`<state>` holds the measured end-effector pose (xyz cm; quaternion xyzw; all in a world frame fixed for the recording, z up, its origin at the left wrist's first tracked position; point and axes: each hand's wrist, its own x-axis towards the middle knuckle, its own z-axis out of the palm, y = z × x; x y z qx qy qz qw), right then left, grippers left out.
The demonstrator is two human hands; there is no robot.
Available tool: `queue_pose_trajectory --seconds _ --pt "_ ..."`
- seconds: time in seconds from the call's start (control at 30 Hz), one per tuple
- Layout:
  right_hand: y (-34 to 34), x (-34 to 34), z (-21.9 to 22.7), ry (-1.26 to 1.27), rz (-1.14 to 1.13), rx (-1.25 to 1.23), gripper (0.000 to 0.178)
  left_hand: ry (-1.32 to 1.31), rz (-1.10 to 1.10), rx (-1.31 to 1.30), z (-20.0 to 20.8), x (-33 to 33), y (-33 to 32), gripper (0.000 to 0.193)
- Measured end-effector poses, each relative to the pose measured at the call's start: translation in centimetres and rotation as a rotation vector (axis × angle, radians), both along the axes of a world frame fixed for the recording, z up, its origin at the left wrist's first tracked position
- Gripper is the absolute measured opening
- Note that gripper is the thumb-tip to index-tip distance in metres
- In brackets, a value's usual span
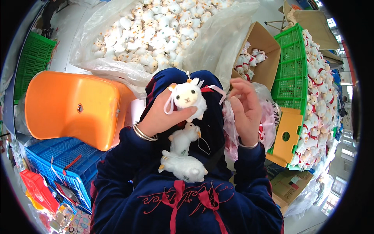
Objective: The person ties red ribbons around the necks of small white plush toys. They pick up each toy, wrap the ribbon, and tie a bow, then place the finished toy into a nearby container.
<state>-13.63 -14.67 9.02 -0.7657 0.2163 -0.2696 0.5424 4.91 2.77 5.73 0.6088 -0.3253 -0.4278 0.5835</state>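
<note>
My left hand (165, 115) is closed round a small white plush sheep (189, 96) above my knees, its face turned up. A pink and red ribbon (212, 89) trails from the sheep's right side toward my right hand. To the right, my right hand (245, 109) is raised with its fingers apart and slightly curled; nothing shows in it. Two more white plush toys lie in my lap: one (181, 140) just below the held sheep with a white string loop, the other (183, 167) lower down on its side.
Ahead lies a large clear plastic bag (89, 43) of white plush toys. An orange chair (74, 103) and blue crate (82, 160) stand left. At right are a cardboard box (269, 43) with ribboned toys, a pink-filled plastic bag (267, 113) and a green crate (290, 70) beside heaped toys.
</note>
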Motion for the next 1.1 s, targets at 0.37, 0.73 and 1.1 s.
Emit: queue_pose_trajectory --seconds 0.37,0.73,1.1 --pt "-0.3 4.7 0.2 0.363 0.331 -0.081 0.016 0.217 -0.103 0.181 -0.8 2.0 0.4 0.048" --pt "-0.1 3.3 -0.8 0.472 0.193 0.013 0.017 -0.202 -0.134 0.435 0.3 2.8 -0.8 0.037" --pt "2.0 1.9 -2.4 0.240 0.054 -0.336 0.011 -0.123 -0.020 0.271 -1.2 0.3 -1.7 0.040"
